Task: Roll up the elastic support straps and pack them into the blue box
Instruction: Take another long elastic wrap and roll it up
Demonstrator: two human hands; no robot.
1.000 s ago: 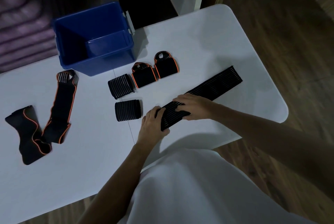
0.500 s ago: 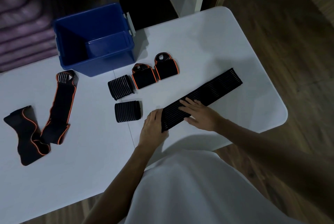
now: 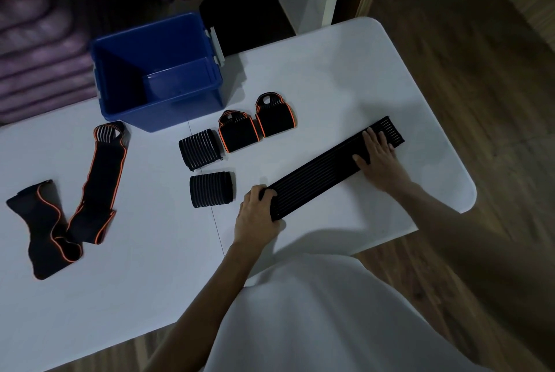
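Observation:
A long black ribbed strap [image 3: 324,171] lies flat and diagonal on the white table [image 3: 330,71]. My left hand [image 3: 255,215] grips its near end, fingers curled over the edge. My right hand [image 3: 378,158] presses flat on its far end with straight fingers. Two rolled ribbed straps [image 3: 199,149] [image 3: 211,189] sit to the left of the long one. Two rolled orange-trimmed straps [image 3: 238,131] [image 3: 274,115] lie behind them. The open blue box [image 3: 156,71] stands at the back, and I see nothing inside it.
Two unrolled orange-trimmed straps [image 3: 102,182] [image 3: 45,227] lie on the table's left part. A dark chair seat [image 3: 243,17] stands behind the table beside the box. The table's right edge is close to my right hand; wooden floor lies beyond.
My right hand slid along the strap from near my left hand out to the far end, flattening it. My left hand stayed on the near end.

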